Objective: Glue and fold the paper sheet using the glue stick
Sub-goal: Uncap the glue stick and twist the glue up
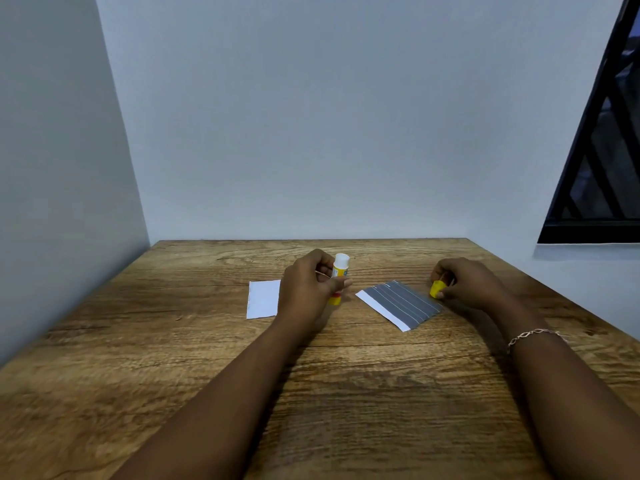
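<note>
My left hand (306,289) grips a yellow glue stick (338,271) upright above the table, its white glue end uncovered at the top. My right hand (467,280) pinches the yellow cap (437,289) just over the far right corner of a grey lined paper sheet (403,301). That sheet lies flat with a white strip along its near left edge. A second white sheet (263,298) lies flat to the left, partly behind my left hand.
The wooden table (311,393) stands in a corner, with white walls at the back and left. A dark window (602,150) is at the right. A thin chain bracelet (533,336) circles my right wrist.
</note>
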